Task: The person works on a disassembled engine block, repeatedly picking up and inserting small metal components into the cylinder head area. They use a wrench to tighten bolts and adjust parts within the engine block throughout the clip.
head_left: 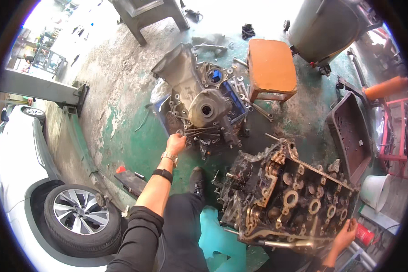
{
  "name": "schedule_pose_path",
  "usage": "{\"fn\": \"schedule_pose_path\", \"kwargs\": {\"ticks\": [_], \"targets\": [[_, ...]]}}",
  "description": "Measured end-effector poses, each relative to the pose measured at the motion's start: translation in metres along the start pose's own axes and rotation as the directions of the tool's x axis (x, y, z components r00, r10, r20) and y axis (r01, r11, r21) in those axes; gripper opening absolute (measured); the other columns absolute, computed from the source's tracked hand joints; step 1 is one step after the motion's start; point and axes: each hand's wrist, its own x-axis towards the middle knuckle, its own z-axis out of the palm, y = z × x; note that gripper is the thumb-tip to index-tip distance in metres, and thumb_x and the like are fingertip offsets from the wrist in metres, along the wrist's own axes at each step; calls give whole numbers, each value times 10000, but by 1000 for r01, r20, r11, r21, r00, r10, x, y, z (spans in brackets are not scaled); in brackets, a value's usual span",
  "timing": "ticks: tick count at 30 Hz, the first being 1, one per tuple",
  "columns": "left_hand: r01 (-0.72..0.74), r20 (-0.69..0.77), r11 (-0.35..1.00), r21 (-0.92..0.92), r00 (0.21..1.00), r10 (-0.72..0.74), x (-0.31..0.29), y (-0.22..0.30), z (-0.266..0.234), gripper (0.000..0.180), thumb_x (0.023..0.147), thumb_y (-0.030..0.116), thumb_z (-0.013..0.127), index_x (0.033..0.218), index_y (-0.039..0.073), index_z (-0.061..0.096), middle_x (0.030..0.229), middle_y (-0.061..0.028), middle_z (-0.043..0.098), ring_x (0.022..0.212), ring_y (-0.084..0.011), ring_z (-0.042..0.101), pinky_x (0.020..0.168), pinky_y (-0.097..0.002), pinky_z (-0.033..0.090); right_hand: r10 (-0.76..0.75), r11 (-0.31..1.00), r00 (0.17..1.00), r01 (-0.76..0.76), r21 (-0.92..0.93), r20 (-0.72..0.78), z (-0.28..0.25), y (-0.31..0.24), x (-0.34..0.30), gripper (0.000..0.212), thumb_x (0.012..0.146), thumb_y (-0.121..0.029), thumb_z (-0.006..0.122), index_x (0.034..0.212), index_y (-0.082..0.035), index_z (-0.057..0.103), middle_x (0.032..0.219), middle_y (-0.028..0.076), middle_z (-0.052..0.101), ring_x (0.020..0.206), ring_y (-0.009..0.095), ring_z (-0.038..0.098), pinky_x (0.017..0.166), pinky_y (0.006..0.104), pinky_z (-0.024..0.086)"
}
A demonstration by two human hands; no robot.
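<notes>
My left hand [176,143] reaches to the near edge of a heap of engine parts, its fingers closed beside several long dark rods [204,131]. What lies inside those fingers is too small to make out. Above them a grey metal engine cover [180,75] with a round opening lies on a blue tray [235,103]. On my right sits a greasy engine block [299,199], its bores and bearing rings facing up. My right hand [345,233] rests at the block's near right edge, fingers stretched out, apparently touching it.
An orange-topped stool [272,65] stands beyond several wrenches [240,88]. At right are a dark drain pan [351,136], a white bucket [375,190] and a red can [364,234]. A turquoise plastic stool [220,240] is by my leg. At left stands a white car [22,167].
</notes>
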Motion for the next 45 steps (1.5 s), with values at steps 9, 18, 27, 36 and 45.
{"fn": "schedule_pose_path", "kwargs": {"ticks": [9, 18, 27, 36, 45], "targets": [[12, -171, 995, 95, 985, 5, 38, -2, 29, 379, 880, 314, 615, 999, -31, 718, 986, -272, 706, 994, -424, 674, 888, -462, 513, 56, 988, 998, -52, -146, 22, -15, 2, 2, 341, 1012, -199, 593, 1244, 50, 589, 1184, 165, 675, 1087, 245, 639, 982, 350, 472], [28, -253, 1000, 5, 967, -26, 34, 3, 28, 320, 840, 270, 717, 1016, 6, 755, 928, -196, 745, 893, -300, 725, 838, -391, 536, 45, 997, 999, -46, -66, -11, -14, 11, 6, 384, 1005, -207, 605, 1281, 59, 574, 1253, 166, 657, 1154, 243, 619, 1022, 348, 454], [-28, -275, 993, 113, 960, 59, 32, 5, 24, 316, 827, 292, 734, 975, 13, 760, 907, -223, 730, 896, -354, 713, 839, -415, 537, 55, 988, 998, -52, -147, 10, -15, -4, 3, 401, 1001, -252, 606, 1296, 19, 581, 1245, 186, 658, 1134, 266, 631, 1002, 359, 467], [-61, -172, 997, -41, 984, 53, 40, -2, 18, 377, 870, 299, 711, 904, -76, 698, 778, -142, 690, 710, -242, 650, 678, -373, 517, 52, 989, 998, -48, -142, 25, -15, -2, 4, 416, 1007, -276, 592, 1299, 19, 579, 1249, 195, 655, 1140, 274, 631, 996, 367, 470], [-183, -104, 915, -359, 982, 156, 27, 38, -3, 165, 934, 146, 681, 888, 2, 614, 742, -42, 634, 593, -119, 567, 528, -273, 469, 87, 969, 996, -83, -232, 7, -13, -25, -3, 399, 1007, -321, 589, 1286, -37, 604, 1231, 191, 674, 1162, 287, 636, 998, 379, 468]]}}
